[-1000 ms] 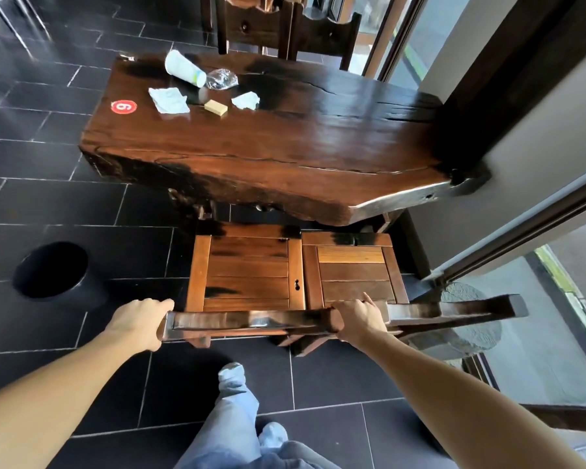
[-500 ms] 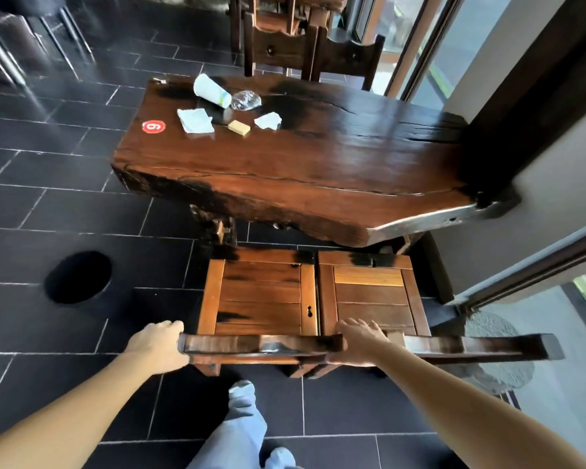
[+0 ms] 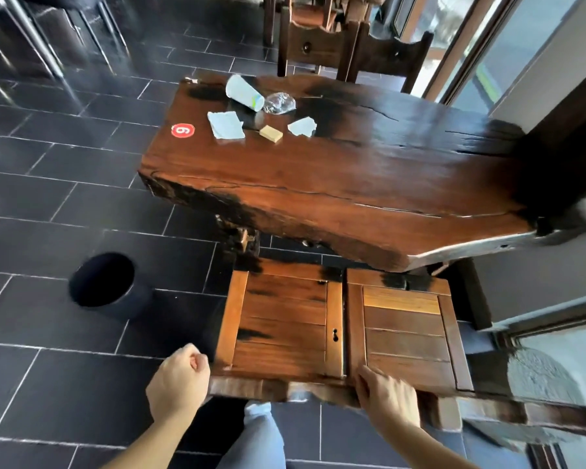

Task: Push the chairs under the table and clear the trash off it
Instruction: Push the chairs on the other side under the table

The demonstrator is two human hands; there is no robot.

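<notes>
Two wooden chairs stand side by side at the near edge of the dark wooden table [image 3: 335, 184], their front edges just under its rim. My right hand [image 3: 386, 397] grips the top rail between the left chair [image 3: 281, 319] and the right chair [image 3: 406, 330]. My left hand [image 3: 180, 384] is curled into a loose fist beside the rail's left end, not wrapped around it. On the table's far left lie a tipped paper cup [image 3: 244, 93], crumpled clear plastic [image 3: 279, 103], a napkin [image 3: 225, 125], a tan block [image 3: 270, 133] and a torn paper scrap [image 3: 302, 126].
A black round bin [image 3: 105, 282] stands on the dark tiled floor left of the chairs. Two more wooden chairs [image 3: 352, 52] are at the table's far side. A red sticker [image 3: 182, 131] marks the tabletop. A wall, glass door frame and grey stone [image 3: 538, 377] close off the right.
The chairs have slid forward toward the table and my view has moved closer. My left hand has come off the rail's end and curled shut; the right hand still holds the rail.
</notes>
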